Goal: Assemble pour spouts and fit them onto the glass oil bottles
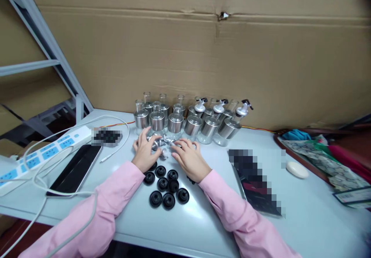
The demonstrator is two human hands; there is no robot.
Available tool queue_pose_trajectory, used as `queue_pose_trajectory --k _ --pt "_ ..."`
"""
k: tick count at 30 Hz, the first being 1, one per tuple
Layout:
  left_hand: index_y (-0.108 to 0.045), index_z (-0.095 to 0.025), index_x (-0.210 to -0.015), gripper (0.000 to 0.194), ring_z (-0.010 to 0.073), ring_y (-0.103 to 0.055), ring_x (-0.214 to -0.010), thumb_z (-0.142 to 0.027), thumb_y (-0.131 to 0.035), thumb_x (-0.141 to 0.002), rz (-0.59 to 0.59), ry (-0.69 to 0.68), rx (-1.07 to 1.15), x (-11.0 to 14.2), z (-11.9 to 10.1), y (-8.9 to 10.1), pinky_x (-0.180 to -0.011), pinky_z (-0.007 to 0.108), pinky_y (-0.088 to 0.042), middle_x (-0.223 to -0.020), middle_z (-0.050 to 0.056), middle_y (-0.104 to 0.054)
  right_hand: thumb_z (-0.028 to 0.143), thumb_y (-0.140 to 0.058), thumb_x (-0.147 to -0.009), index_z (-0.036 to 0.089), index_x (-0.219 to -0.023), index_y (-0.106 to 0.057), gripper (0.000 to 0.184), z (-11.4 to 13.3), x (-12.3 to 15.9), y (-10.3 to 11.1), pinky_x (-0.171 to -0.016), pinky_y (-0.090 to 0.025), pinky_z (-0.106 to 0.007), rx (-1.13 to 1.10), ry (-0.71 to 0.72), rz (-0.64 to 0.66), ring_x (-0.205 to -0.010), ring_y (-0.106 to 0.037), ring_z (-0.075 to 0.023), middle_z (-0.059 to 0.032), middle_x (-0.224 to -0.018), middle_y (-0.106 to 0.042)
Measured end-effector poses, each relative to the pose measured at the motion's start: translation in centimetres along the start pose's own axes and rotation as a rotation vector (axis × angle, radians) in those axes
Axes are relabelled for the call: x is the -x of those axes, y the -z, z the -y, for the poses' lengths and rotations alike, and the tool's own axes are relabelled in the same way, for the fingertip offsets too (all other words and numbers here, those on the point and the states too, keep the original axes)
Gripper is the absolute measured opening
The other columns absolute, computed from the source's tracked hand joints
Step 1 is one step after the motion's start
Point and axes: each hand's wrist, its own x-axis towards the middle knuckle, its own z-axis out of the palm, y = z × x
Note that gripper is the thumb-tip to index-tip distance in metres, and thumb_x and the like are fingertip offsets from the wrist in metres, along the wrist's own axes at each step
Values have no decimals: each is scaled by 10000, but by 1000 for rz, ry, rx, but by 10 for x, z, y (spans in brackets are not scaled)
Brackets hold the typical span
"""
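My left hand (pixel 145 150) has its fingers apart over a small pile of shiny silvery parts (pixel 164 142), touching its left side. From the other side my right hand (pixel 191 158) reaches to the same pile, fingers spread and slightly bent. The exact kind of these parts is too small to tell, and the hands cover some of them. Just nearer than the hands lie several round black stoppers (pixel 163 184). Right behind the pile stand glass bottles (pixel 175 123) with metal bands, in two rows. Three at the right carry white-and-black pourer tops (pixel 222 105).
To the left lie a power strip (pixel 49 152), a dark phone (pixel 75 169) and a looped white cable (pixel 95 196). On the right are a dark flat packet (pixel 255 184), a white oval object (pixel 297 170) and a brown-rimmed tray (pixel 301 160) with cloths. Cardboard (pixel 203 53) stands behind the table.
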Motion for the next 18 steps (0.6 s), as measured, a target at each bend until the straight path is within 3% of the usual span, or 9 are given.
queue_pose_trajectory --k 3,8,18 --pt "-550 -270 -1086 398 305 -232 -1310 -165 -485 -707 45 -16 22 1 0 3 -1001 549 -222 -1395 86 -262 253 -423 -913 187 -1156 -545 280 3 0 0 -908 -300 -461 -2 -12 -8 -1154 -418 -265 -123 -1176 -567" --pt "-554 -292 -1094 480 341 -190 -1321 -218 -595 -622 54 -80 -49 2 0 2 -981 571 -214 -1409 95 -241 236 -497 -878 207 -1168 -545 295 3 2 -4 -890 -296 -462 4 14 -29 -1105 -441 -278 -123 -1130 -580" --pt "-620 -308 -991 273 323 -235 -1303 -314 -622 -718 28 -97 -78 2 3 -3 -958 570 -229 -1401 88 -271 246 -525 -865 199 -1167 -533 305 2 3 -2 -854 -282 -464 -60 -4 -66 -1065 -481 -272 -105 -1064 -635"
